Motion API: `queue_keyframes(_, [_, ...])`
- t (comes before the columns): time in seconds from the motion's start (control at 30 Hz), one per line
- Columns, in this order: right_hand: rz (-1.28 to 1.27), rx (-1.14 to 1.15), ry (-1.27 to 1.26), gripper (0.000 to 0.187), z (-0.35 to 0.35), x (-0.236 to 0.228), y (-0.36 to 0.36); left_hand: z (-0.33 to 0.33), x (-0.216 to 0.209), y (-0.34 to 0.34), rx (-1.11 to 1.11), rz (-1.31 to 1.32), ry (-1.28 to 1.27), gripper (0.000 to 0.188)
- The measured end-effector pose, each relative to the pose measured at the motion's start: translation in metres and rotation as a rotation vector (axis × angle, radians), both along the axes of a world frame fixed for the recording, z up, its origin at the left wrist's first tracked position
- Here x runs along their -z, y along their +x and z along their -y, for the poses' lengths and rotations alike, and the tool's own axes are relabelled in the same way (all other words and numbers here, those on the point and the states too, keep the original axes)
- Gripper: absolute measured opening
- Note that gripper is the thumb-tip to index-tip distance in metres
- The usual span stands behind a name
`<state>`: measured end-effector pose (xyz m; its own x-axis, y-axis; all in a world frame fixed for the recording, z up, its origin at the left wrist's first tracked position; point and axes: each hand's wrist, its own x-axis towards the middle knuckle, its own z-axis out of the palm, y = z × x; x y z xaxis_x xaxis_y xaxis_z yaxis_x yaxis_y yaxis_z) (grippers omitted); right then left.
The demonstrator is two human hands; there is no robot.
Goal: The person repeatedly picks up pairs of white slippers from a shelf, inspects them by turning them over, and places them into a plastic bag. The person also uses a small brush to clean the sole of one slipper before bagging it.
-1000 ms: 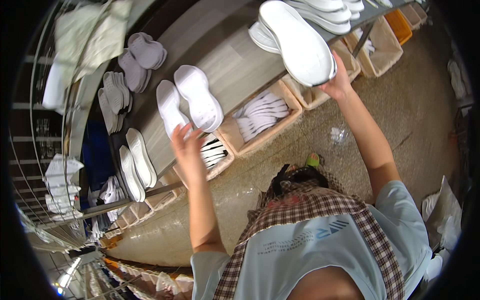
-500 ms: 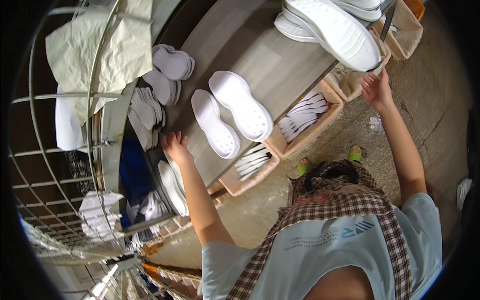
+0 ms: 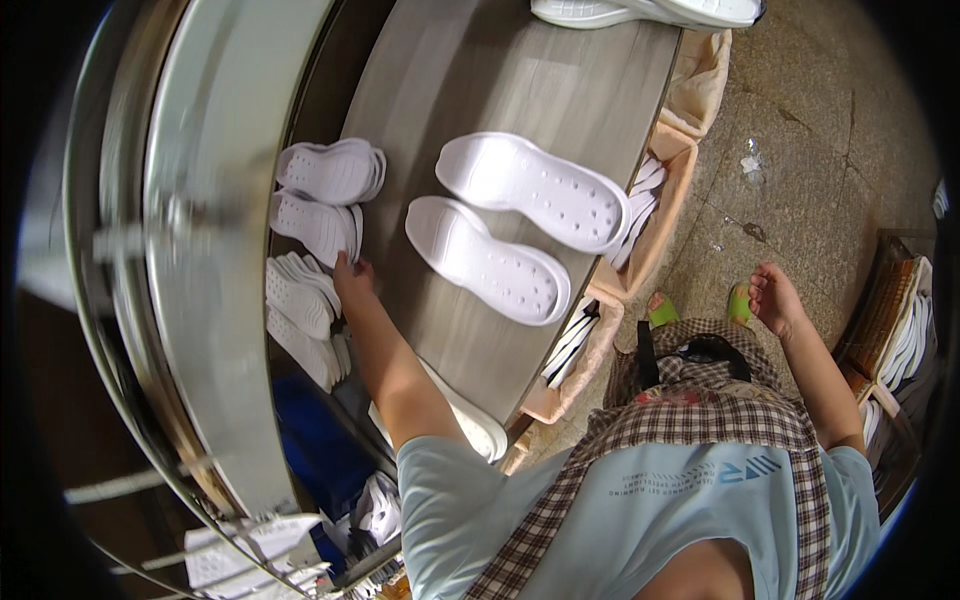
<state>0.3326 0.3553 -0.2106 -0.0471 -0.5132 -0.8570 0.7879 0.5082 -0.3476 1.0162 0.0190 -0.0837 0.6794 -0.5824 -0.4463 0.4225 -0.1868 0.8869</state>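
Observation:
My left hand [image 3: 352,278] reaches over the far-left edge of the grey bench, its fingertips at the end of a small stack of white shoe soles [image 3: 316,226]. The fingers look apart, and no sole is lifted. Another sole stack [image 3: 330,170] lies just beyond, and more ribbed soles [image 3: 300,305] sit on the nearer side. Two large white soles with rows of holes, a farther sole [image 3: 535,190] and a nearer sole [image 3: 488,262], lie side by side mid-bench. My right hand [image 3: 776,300] hangs above the floor at the right, fingers loosely bent, holding nothing.
Lined bins [image 3: 655,235] holding white soles stand along the bench's [image 3: 430,90] right edge. More white soles [image 3: 645,10] rest at its far end. Metal rails and a wire guard [image 3: 130,330] run along the left. A rack with soles [image 3: 905,335] stands at the right.
My left hand has moved to the small sole stack. My right hand has drawn back from the large soles at the far end toward my body. The view has shifted.

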Motion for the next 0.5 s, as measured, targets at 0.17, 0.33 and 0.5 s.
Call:
queue_keyframes(0.17, [-0.013, -0.165, -0.116, 0.009, -0.007, -0.024, 0.037, -0.091, -0.034, -0.052, 0.04, -0.398, -0.244, 0.034])
queue_keyframes(0.33, [-0.161, -0.609, -0.382, 0.018, -0.006, -0.074, 0.061, -0.263, -0.091, -0.137, 0.155, -0.672, -0.363, 0.033])
queue_keyframes(0.5, [-0.241, -0.799, -0.843, 0.042, -0.029, -0.123, 0.092, -0.417, -0.098, -0.271, 0.392, -0.457, -0.396, 0.055])
